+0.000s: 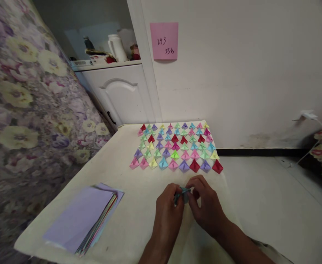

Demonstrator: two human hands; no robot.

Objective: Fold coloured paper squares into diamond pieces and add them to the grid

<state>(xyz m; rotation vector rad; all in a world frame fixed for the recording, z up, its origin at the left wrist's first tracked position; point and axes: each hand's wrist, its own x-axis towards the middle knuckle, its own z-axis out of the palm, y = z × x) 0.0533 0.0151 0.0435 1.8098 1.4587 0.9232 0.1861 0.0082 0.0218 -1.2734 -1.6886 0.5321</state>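
Observation:
A small teal piece of folded paper (185, 197) is held between my two hands, low over the near part of the table. My left hand (169, 201) pinches its left side with thumb and fingers. On its upper right edge, my right hand (203, 196) grips with thumb and fingertip. Part of the paper is hidden behind my fingers. Beyond my hands, rows of small folded paper pieces (174, 154) in pink, red, purple, green, blue and yellow cover the back of the table. To the left lies a stack of coloured paper sheets (78, 216), a purple one on top.
The cream-covered table (139, 205) meets a white wall (246, 73) at the back. A pink note (164, 41) with handwriting is stuck there. A floral curtain (34, 121) hangs at left beside a white cabinet (122, 93). A plug with cable (309, 114) is at right.

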